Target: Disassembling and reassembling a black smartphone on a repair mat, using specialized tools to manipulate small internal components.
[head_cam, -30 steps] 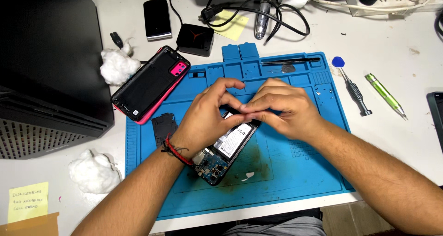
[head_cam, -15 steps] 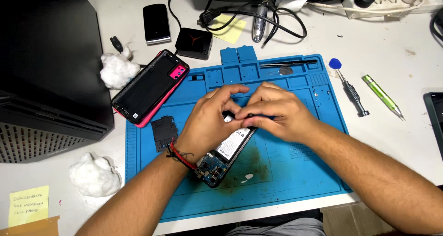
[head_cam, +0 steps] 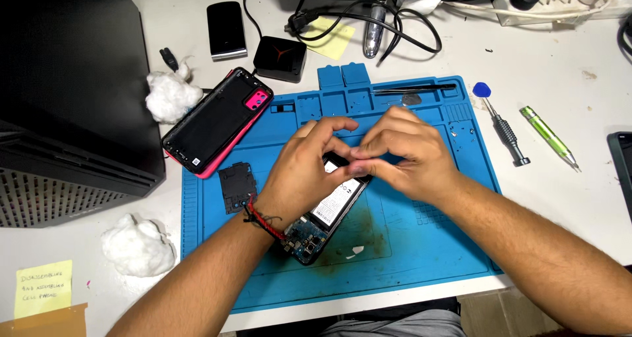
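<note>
An opened phone (head_cam: 327,218) lies slanted on the blue repair mat (head_cam: 421,245), its battery and circuit board showing. My left hand (head_cam: 304,172) rests over the phone's left side, fingers curled toward its upper end. My right hand (head_cam: 403,152) meets it from the right, and the fingertips of both hands pinch together at the phone's top end. What lies between the fingertips is hidden. A red cord band circles my left wrist.
A pink phone back cover (head_cam: 217,121) lies at the mat's upper left, with a black inner plate (head_cam: 237,187) beside it. Cotton wads (head_cam: 170,94) (head_cam: 137,245), two screwdrivers (head_cam: 505,131) (head_cam: 548,137), black tweezers (head_cam: 413,88), a black computer case (head_cam: 66,113) and cables surround the mat.
Both hands stay pinched together over the phone's top end; the fingers have shifted only slightly. The head view has drifted a little.
</note>
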